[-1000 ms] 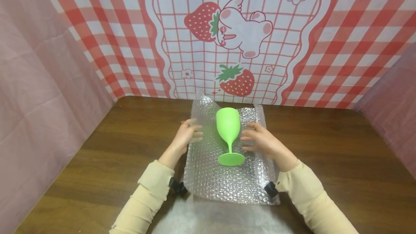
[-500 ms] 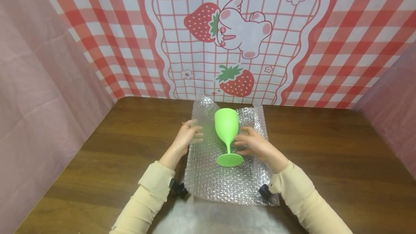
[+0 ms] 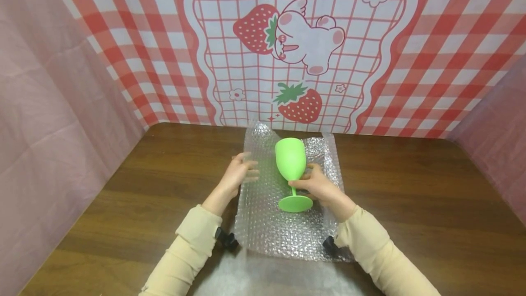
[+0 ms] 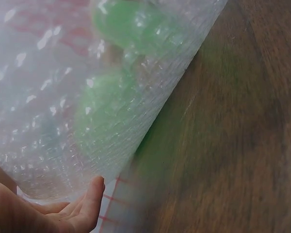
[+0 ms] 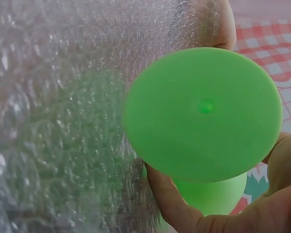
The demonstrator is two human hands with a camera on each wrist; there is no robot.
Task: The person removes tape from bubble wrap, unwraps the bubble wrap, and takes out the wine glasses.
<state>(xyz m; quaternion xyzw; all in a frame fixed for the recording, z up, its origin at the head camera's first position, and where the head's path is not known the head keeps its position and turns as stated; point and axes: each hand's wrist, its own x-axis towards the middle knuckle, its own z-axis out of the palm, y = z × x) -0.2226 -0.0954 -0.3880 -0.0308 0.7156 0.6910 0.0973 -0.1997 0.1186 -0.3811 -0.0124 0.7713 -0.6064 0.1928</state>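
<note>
A light-green plastic goblet (image 3: 291, 158) lies on a sheet of bubble wrap (image 3: 279, 236), bowl pointing away and round foot toward me. My right hand (image 3: 322, 188) grips its stem, thumb over the top near the bowl's base. In the right wrist view, fingers curl round below the goblet's flat foot (image 5: 203, 116). At the wrap's left edge is my left hand (image 3: 236, 172), its fingers extended and overlapping the edge. Through the wrap (image 4: 34, 97) in the left wrist view, the green goblet shows blurred, with my left hand (image 4: 53, 213) low in the corner.
The brown wooden table (image 3: 135, 209) runs out to both sides. A greyish translucent sheet (image 3: 279, 277) lies in front of the wrap. Behind stands a red-and-white strawberry cloth (image 3: 230, 76), flanked by pink curtains (image 3: 61, 104). Black cameras sit at both cuffs.
My right hand has moved left to the goblet and now grips its stem. The goblet shifted slightly left, then slightly right. My left hand has stayed almost in place.
</note>
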